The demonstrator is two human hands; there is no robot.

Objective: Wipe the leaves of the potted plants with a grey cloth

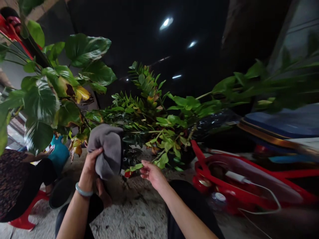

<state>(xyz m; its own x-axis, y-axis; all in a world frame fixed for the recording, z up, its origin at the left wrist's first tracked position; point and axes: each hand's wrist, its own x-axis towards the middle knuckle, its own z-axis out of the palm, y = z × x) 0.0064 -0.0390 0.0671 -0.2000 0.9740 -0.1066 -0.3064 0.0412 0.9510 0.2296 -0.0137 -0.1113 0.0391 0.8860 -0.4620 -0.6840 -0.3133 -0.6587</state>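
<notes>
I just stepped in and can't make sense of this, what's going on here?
A person's left hand grips a bunched gray cloth in front of leafy plants. The right hand has its fingers at a green leaf; whether they pinch it is hard to tell. Another person sits at the picture's left.

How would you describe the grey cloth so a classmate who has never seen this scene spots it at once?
Start at the large broad-leaved plant on the picture's left. Move right and down to the left grip, just above a pale bracelet. The grey cloth is bunched there, soft, matt and folded, unlike the green foliage behind it.
</notes>
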